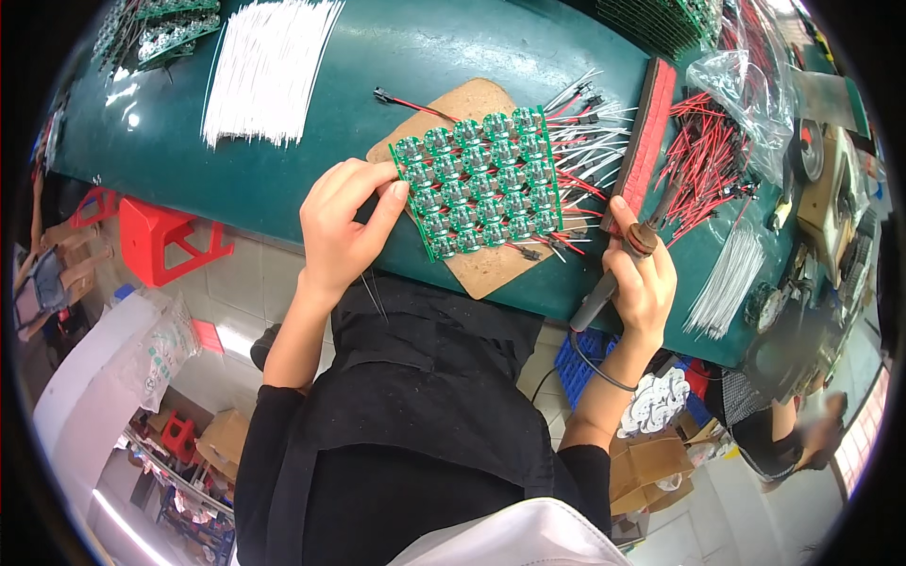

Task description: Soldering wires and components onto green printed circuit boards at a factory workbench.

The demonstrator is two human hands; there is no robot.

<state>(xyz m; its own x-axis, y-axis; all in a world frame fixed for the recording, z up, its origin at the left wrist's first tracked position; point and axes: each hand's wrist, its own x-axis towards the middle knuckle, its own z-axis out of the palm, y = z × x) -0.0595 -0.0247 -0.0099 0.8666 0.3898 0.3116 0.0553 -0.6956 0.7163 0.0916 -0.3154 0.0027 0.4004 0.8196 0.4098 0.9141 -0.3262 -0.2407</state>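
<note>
A green panel of small circuit boards lies tilted on a brown board, with red, white and black wires spreading from its right side. My left hand pinches the panel's left edge between thumb and fingers. Two thin metal prongs, like tweezers, stick out below that palm; their grip is hidden. In my right hand is a soldering iron, its front end pointing up and away, right of the panel. Its cable runs down past my right wrist. One red wire with a black connector reaches out at the panel's upper left.
A long red block stands right of the panel. Beyond it lie red wires, white wires and a clear plastic bag. White wires are bundled at the far left. A red stool and another person are beyond the table.
</note>
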